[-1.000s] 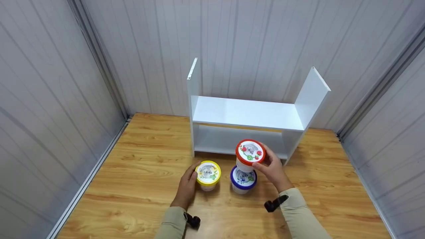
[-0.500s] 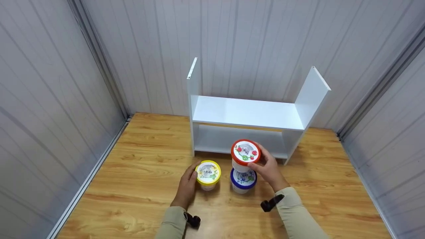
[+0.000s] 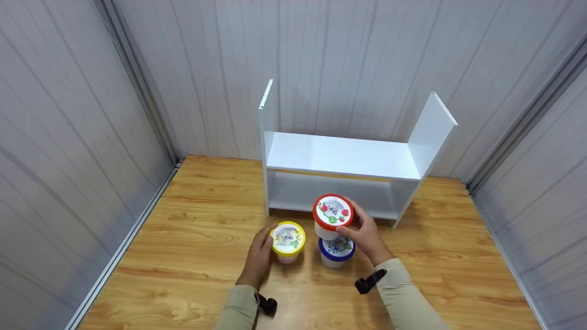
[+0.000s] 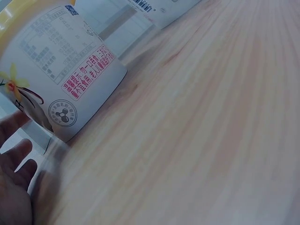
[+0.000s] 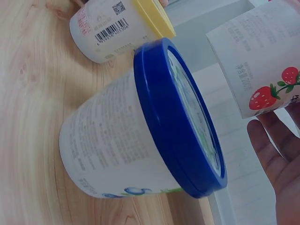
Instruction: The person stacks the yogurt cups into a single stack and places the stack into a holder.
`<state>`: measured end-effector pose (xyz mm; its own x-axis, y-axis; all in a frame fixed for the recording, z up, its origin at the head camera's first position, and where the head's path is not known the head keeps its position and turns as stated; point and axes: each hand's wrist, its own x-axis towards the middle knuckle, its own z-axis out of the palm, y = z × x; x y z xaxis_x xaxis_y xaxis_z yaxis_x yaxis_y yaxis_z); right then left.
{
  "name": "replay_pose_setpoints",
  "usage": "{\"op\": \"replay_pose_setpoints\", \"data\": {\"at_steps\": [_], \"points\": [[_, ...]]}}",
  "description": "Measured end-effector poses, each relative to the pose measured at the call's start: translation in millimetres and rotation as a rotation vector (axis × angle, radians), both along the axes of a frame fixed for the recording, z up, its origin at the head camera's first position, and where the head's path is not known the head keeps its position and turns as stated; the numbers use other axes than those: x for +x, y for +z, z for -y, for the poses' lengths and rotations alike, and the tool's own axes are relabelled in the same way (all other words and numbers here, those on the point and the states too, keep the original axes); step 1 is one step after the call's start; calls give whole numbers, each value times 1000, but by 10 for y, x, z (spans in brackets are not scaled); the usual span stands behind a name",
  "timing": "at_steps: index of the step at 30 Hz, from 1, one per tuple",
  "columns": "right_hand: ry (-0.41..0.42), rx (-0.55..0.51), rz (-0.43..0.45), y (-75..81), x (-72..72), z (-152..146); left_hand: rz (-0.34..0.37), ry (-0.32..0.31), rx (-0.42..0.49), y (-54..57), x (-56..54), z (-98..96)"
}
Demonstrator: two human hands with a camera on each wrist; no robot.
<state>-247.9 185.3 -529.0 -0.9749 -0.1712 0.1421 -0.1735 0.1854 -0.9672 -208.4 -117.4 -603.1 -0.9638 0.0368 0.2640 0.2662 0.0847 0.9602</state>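
My right hand [image 3: 367,236] grips a white tub with a red lid [image 3: 333,211], strawberries printed on its side. It is held up, with its base overlapping the lid of a blue-lidded tub [image 3: 335,257] in the head view. A gap shows between the red-lidded and blue-lidded tubs [image 5: 110,140] in the right wrist view. The blue-lidded one stands upright on the wooden surface. To its left, my left hand [image 3: 258,256] holds the left side of an upright yellow-lidded tub [image 3: 288,239], thumb near the lid's rim. A vanilla flower decorates that tub [image 4: 70,61] in the left wrist view.
A white two-level shelf [image 3: 341,155] with tall side panels stands just behind the tubs. Pale panelled walls [image 3: 220,68] enclose the wooden surface [image 3: 183,256] at the back and both sides. A small black camera sits on each wrist.
My right hand has moved the red-lidded tub to the left, over the rear of the blue-lidded one. The left hand and yellow-lidded tub have stayed in place.
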Motion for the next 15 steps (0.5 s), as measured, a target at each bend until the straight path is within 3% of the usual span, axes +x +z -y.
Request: {"op": "replay_pose_setpoints", "data": {"at_steps": [15], "points": [[30,-18,-1,-44,-3,168,-12,11,0,-32,-9,8]]}}
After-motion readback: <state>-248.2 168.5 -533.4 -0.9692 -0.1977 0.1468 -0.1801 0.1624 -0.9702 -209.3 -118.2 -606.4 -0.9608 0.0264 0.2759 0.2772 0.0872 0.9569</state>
